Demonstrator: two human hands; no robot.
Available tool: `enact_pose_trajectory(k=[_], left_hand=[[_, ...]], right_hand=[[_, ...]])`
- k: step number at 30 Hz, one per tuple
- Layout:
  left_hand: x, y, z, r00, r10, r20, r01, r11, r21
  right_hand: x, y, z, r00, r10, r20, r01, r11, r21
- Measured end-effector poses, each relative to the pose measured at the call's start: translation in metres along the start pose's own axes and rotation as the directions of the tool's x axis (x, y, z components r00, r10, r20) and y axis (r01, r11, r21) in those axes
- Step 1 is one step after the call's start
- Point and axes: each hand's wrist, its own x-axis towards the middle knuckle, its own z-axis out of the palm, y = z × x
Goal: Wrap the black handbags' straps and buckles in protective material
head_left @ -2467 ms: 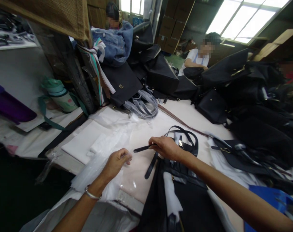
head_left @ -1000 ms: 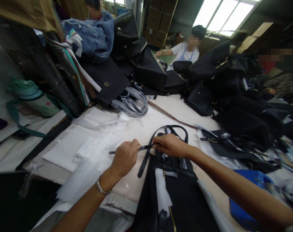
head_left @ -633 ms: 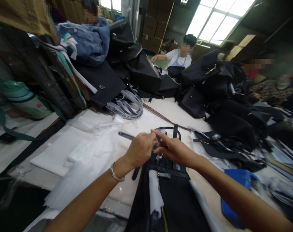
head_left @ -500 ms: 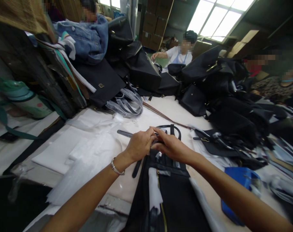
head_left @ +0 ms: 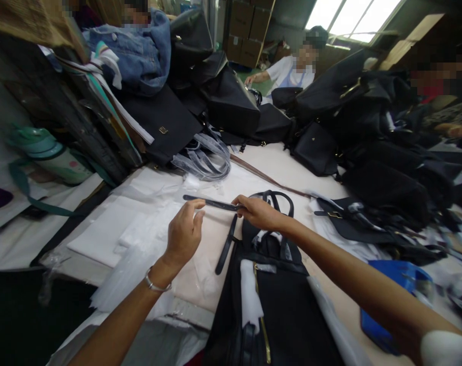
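Note:
A thin black strap [head_left: 219,205] stretches sideways above the table, its right end pinched between the thumb and fingers of my right hand [head_left: 260,213]. My left hand [head_left: 183,231] is just below the strap's left part, fingers stretched out and thumb apart. Its fingertips are close to the strap; whether they touch it I cannot tell. A black backpack [head_left: 288,305] lies in front of me, with white wrapping [head_left: 250,295] beside a gold zip. Black loop handles [head_left: 286,201] rise at its top, partly behind my right hand. Another black strap [head_left: 226,246] hangs off the bag's left side.
White sheets [head_left: 105,231] cover the table's left side, near plastic-wrapped straps [head_left: 206,160]. Black bags [head_left: 234,107] are heaped along the back and right. A blue container [head_left: 379,310] stands at right, a bottle [head_left: 51,152] at left. Another person [head_left: 292,71] is across the table.
My hands were together over the bag's top; now they are apart, the left one lower and further left. The strap now shows between them. The view has shifted slightly.

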Motion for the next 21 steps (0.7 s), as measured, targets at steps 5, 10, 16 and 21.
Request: enact_pose_trajectory(k=[5,10,16,21], left_hand=[[-0.054,-0.034,-0.012,0.852,0.132,0.507,-0.232,0.963,0.139],[-0.061,-0.042,-0.002,0.772,0.096,0.628,-0.320,0.913,0.254],[-0.050,-0.042,-0.012,0.889,0.020,0.458,-0.091,0.987,0.133],[-0.045,-0.032,-0.027,0.943,-0.278,0.184,0.314,0.925,-0.212]], right_hand=[[0.023,0.027,0.020,0.988,0.087,0.130,-0.051,0.965,-0.258],[0.046,0.025,0.038,0.995,0.047,0.085,-0.004,0.895,-0.445],[0.027,-0.007,0.037,0.995,-0.052,-0.088,0.005,0.884,-0.467],[0.000,-0.045,0.048,0.994,-0.049,0.095,0.030,0.981,0.190]])
